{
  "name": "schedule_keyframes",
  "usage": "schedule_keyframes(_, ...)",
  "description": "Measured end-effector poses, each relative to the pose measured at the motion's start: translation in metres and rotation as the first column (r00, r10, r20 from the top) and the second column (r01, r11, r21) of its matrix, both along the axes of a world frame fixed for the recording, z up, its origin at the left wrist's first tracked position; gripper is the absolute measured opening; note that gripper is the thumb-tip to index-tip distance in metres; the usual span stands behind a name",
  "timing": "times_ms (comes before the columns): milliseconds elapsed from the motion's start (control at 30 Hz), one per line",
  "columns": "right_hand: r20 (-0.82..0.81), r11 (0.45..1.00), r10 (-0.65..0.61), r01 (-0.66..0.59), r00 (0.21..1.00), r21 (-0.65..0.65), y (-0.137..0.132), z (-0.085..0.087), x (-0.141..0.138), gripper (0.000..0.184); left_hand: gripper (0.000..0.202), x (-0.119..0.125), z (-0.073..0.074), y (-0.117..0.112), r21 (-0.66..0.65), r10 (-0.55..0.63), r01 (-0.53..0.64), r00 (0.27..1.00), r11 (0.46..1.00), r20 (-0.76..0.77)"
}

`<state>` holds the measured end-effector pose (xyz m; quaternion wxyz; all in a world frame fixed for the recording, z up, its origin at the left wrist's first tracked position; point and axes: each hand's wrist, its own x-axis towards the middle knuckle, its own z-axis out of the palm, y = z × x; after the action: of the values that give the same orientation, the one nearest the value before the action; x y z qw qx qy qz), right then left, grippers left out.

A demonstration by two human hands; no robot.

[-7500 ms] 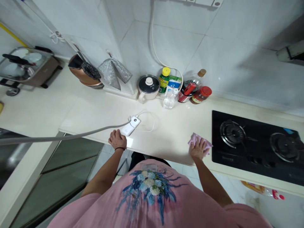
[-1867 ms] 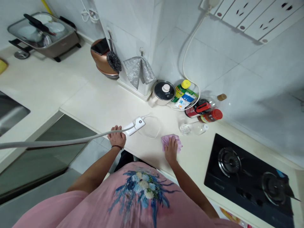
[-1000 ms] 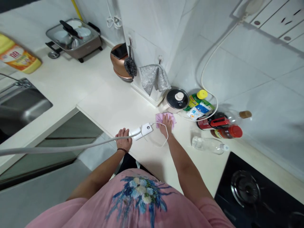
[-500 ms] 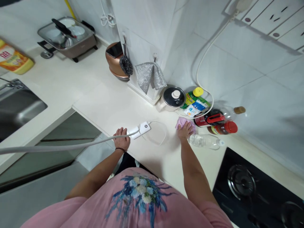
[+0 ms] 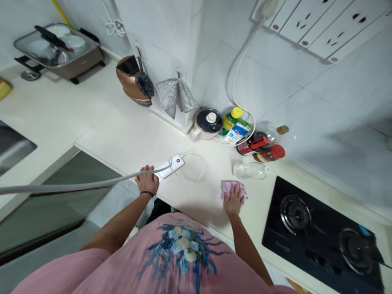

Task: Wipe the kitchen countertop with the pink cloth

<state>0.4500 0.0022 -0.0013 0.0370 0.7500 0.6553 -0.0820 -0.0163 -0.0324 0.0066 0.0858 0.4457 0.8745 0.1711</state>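
Observation:
My right hand (image 5: 234, 199) presses a pink cloth (image 5: 226, 186) against the pale countertop (image 5: 186, 200), its fingers holding the cloth from above. Just beyond the cloth a clear plastic bottle (image 5: 249, 170) lies on its side. My left hand (image 5: 147, 181) rests open at the counter's front edge, palm down, holding nothing. Close to its fingertips lies a white power bank (image 5: 172, 165) with a thin cable (image 5: 202, 173) looping from it. A thicker grey cable (image 5: 92, 185) crosses in from the left over that hand's fingers.
Along the wall stand a lidded electric pot (image 5: 209, 122), seasoning bags (image 5: 234, 132) and a red-capped jar (image 5: 272, 153). A black gas stove (image 5: 321, 228) is at right. A copper-coloured pan (image 5: 127, 83), an electric skillet (image 5: 70, 67) and the sink (image 5: 15, 149) are at left.
My right hand has drawn the pink cloth from beside the jars toward the counter's front, past the bottle. My left hand stays at the edge. The view has shifted right.

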Motion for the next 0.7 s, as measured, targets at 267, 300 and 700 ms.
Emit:
schedule_keyframes(267, -0.048, 0.837, -0.536, 0.538, 0.843, 0.103, 0.035, 0.003, 0.071, 0.075, 0.055, 0.001, 0.002, 0.001, 0.021, -0.012, 0.012, 1.0, 1.0, -0.006)
schedule_keyframes(300, -0.052, 0.839, -0.53, 0.533, 0.846, 0.109, 0.039, 0.002, 0.059, 0.076, 0.056, 0.001, 0.002, 0.001, 0.02, -0.01, 0.01, 1.0, 1.0, -0.006)
schedule_keyframes(700, -0.082, 0.945, 0.298, -0.306, 0.951, -0.115, 0.006, 0.0, -0.105, 0.066, 0.055, 0.001, 0.003, 0.0, 0.034, -0.019, 0.019, 1.0, 0.999, -0.007)
